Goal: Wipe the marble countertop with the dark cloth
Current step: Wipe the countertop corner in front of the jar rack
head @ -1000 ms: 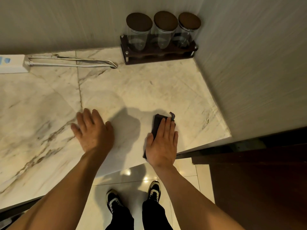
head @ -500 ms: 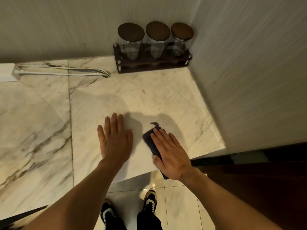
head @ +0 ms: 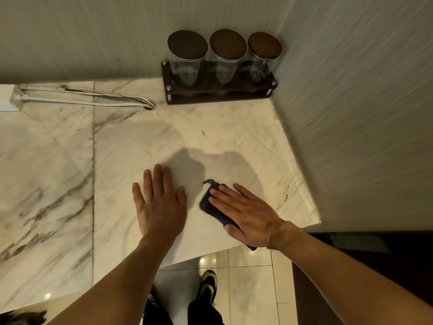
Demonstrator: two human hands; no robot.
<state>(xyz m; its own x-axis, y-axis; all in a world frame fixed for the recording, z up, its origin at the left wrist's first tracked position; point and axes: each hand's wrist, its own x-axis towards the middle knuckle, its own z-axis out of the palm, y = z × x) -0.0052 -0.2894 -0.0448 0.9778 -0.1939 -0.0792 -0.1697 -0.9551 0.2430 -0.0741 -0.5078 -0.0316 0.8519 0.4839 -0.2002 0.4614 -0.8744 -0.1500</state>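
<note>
The right hand lies flat, fingers spread, pressing the dark cloth onto the countertop near its near edge, probably for even wiping pressure. To its left, the left hand rests open and empty, seemingly as a brace.

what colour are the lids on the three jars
Dark brown, all three jar lids alike, seen best in the head view.

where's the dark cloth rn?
Head view, lower right: the dark folded cloth lies flat on the white marble countertop under the right hand, near the front edge.
</note>
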